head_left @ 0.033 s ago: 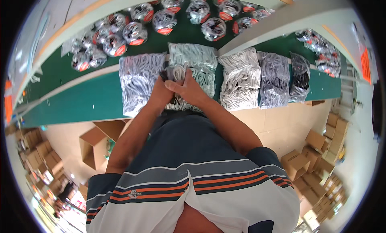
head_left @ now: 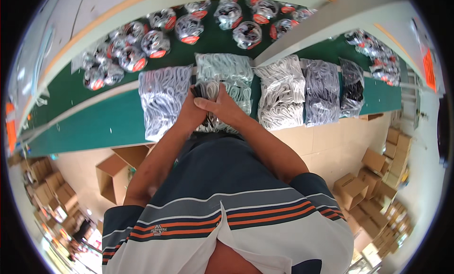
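Note:
Both my hands meet over the near middle of the green bench, closed around a bundle of coiled cables (head_left: 207,90) in black, grey and white. My left hand (head_left: 191,109) grips its left side. From the right, my right hand (head_left: 221,106) presses against it, the thumb lying across toward the left hand. Just beyond and partly under them lies a clear bag of white cables (head_left: 224,68). To the left is another clear bag of pale cables (head_left: 165,96); to the right sits a stack of white cables (head_left: 282,92). The fingertips behind the bundle are hidden.
Farther right lie a bag of grey cables (head_left: 322,92) and a bag of black cables (head_left: 353,89). Several round clear packs with red labels (head_left: 189,29) line the back of the bench. A grey post (head_left: 302,30) slants over it. Cardboard boxes (head_left: 351,191) stand on the floor.
The bundle has turned slightly in my hands, so its black and white loops show more plainly. The view has shifted a little; both hands keep their grip.

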`<move>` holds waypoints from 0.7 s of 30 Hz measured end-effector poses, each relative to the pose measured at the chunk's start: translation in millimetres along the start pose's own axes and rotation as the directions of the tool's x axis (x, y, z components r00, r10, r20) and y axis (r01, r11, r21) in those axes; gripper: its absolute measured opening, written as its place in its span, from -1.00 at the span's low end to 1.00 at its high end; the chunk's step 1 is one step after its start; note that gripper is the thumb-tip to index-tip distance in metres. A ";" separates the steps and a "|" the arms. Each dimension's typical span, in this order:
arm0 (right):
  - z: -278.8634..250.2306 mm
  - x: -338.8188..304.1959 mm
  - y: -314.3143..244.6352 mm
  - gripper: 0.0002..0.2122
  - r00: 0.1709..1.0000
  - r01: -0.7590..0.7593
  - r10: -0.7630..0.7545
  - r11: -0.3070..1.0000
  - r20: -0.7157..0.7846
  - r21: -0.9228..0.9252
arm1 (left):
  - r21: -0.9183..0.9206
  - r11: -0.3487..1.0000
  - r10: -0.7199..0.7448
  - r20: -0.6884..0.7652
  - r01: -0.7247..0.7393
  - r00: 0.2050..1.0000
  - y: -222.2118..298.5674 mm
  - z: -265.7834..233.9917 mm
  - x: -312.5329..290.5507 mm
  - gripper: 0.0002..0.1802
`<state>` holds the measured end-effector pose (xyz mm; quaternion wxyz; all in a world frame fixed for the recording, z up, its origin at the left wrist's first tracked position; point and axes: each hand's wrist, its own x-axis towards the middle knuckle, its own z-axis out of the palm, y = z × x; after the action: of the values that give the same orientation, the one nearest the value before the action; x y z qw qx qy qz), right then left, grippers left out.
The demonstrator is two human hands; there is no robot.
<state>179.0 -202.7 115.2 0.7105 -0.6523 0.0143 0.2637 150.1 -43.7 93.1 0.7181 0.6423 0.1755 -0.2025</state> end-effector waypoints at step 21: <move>-253.4 -121.8 83.9 -0.64 0.859 0.427 -0.001 0.554 -0.512 0.715 | 0.608 0.701 -0.149 0.636 -0.373 0.757 45.4 303.7 108.0 -0.17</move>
<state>123.2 -482.0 44.8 0.9306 -0.2943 0.2162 -0.0243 263.6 -348.2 110.9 0.4436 0.7658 -0.2145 -0.4132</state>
